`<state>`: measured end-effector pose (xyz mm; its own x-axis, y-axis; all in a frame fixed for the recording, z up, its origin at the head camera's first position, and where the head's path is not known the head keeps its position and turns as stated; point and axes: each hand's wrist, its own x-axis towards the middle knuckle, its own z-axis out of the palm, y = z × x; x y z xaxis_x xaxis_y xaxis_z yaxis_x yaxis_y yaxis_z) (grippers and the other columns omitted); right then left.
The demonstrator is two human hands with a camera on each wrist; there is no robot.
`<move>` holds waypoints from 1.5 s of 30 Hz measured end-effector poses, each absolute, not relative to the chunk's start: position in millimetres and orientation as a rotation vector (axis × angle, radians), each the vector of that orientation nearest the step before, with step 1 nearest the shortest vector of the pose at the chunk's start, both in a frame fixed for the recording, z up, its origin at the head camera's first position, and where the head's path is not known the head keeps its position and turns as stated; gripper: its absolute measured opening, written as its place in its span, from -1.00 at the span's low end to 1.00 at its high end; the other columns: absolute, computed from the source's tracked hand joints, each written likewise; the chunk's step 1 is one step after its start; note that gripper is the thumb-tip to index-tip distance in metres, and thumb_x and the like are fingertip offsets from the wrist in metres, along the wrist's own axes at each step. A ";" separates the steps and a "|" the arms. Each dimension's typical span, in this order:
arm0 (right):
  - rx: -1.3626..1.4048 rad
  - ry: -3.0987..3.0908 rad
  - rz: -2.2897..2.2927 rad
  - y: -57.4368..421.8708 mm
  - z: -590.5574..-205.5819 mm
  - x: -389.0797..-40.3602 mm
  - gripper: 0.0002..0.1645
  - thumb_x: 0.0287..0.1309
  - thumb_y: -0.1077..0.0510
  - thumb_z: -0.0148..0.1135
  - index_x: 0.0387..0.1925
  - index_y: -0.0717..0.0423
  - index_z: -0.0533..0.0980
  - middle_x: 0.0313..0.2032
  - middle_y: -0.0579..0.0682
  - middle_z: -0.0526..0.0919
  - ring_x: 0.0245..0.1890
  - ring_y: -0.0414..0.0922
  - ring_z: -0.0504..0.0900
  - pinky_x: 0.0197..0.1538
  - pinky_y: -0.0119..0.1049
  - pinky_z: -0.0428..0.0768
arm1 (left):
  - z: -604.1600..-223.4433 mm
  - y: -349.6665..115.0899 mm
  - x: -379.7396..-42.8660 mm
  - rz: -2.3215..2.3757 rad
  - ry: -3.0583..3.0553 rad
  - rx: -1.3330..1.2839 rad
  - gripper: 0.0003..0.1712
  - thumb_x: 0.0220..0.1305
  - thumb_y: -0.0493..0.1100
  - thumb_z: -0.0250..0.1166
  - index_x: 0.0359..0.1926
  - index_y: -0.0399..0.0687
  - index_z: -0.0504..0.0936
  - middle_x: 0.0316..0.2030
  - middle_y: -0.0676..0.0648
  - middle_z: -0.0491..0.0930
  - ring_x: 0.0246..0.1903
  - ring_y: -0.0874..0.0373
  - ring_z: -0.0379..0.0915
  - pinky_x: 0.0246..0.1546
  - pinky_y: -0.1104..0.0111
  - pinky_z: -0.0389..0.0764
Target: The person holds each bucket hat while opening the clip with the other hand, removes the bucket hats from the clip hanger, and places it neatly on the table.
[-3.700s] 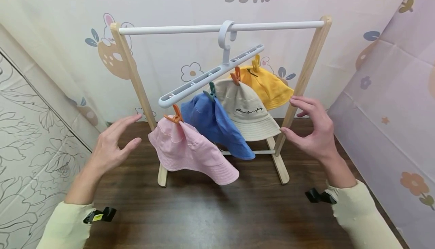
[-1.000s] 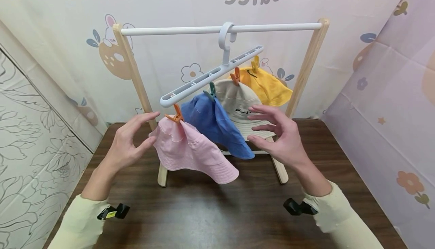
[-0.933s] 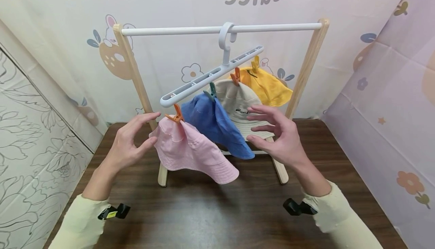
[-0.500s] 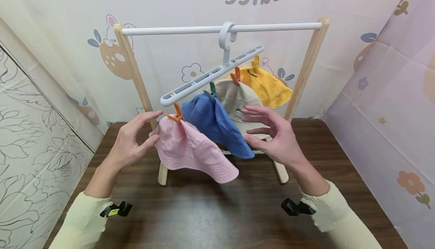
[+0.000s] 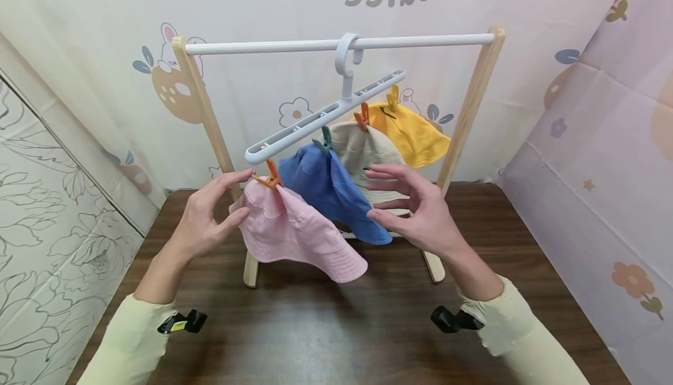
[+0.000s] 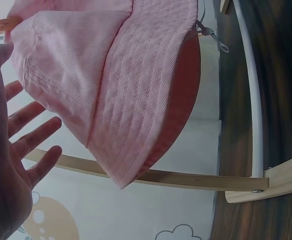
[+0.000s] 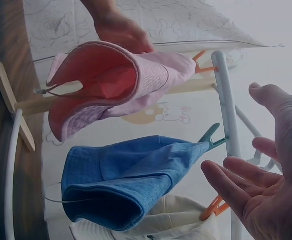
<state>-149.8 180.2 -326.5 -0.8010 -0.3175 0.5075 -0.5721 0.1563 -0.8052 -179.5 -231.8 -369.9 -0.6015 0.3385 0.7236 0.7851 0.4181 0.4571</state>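
Observation:
A pink bucket hat (image 5: 294,227) hangs nearest me from an orange clip (image 5: 270,177). Behind it come a blue hat (image 5: 331,186) on a green clip (image 5: 325,142), a beige hat (image 5: 363,145) and a yellow hat (image 5: 415,134). All are clipped under a light grey hanger (image 5: 345,104). My left hand (image 5: 202,218) is beside the pink hat's crown, its fingers (image 6: 38,135) spread and holding nothing. My right hand (image 5: 420,210) has loosely bent fingers and nothing in its grasp. It overlaps the beige hat in the head view, with its thumb close to the blue brim.
The hanger hooks over the white rail (image 5: 273,46) of a stand with wooden legs (image 5: 468,104). A dark wooden table (image 5: 315,326) carries the stand. Printed curtains (image 5: 568,157) enclose the back and sides.
From the right side of the rack, my right hand has come left, in front of the beige hat. My left hand has shifted right, up to the pink hat. The hats hang as before.

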 end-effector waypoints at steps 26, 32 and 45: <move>0.885 -2.261 1.734 166.5 -323.6 -147.3 -0.13 0.25 0.38 0.61 0.54 0.18 0.50 0.41 0.34 0.69 0.23 -0.14 0.86 0.06 -0.23 0.88 | -374.7 -222.7 -183.6 -1.122 -2.138 -0.947 -0.28 0.20 -0.30 0.53 0.43 -0.21 0.68 0.31 -0.30 0.77 0.25 0.54 0.56 0.22 0.64 0.58; 0.903 -2.257 1.742 165.3 -321.6 -145.4 -0.13 0.23 0.40 0.62 0.54 0.17 0.50 0.41 0.30 0.70 0.23 -0.22 0.85 0.08 -0.22 0.88 | -375.0 -221.4 -183.3 -1.129 -2.149 -0.937 -0.25 0.19 -0.31 0.54 0.45 -0.15 0.68 0.23 -0.29 0.79 0.11 0.47 0.58 0.20 0.65 0.59; 1.002 -2.211 1.750 160.7 -321.2 -143.0 -0.14 0.21 0.37 0.65 0.51 0.20 0.52 0.38 0.33 0.71 0.24 -0.11 0.86 0.09 -0.19 0.89 | -379.6 -220.5 -185.1 -1.139 -2.150 -0.934 -0.24 0.21 -0.20 0.58 0.46 -0.14 0.67 0.14 -0.25 0.82 0.01 0.41 0.59 0.08 0.57 0.57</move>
